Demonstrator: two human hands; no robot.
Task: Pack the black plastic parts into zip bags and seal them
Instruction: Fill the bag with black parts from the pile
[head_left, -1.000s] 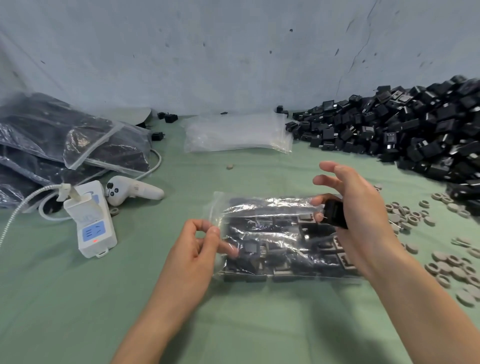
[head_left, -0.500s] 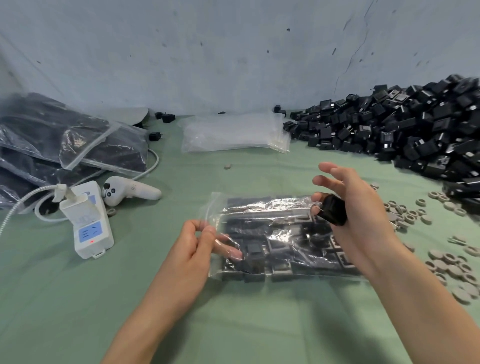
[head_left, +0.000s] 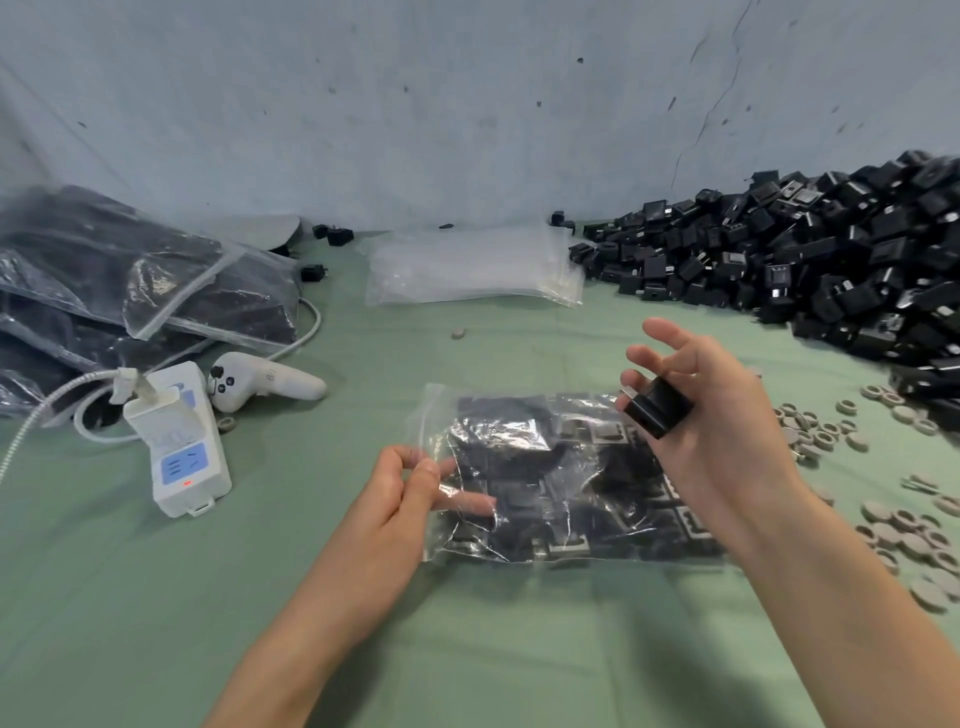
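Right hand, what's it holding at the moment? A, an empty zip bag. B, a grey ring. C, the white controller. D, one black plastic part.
D: the right hand pinches one black plastic part in its fingers, above the filled zip bag.

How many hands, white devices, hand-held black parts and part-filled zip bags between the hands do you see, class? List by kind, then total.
Hands: 2, left hand and right hand
White devices: 2, power strip and controller
Held black part: 1
Part-filled zip bag: 1
Total: 6
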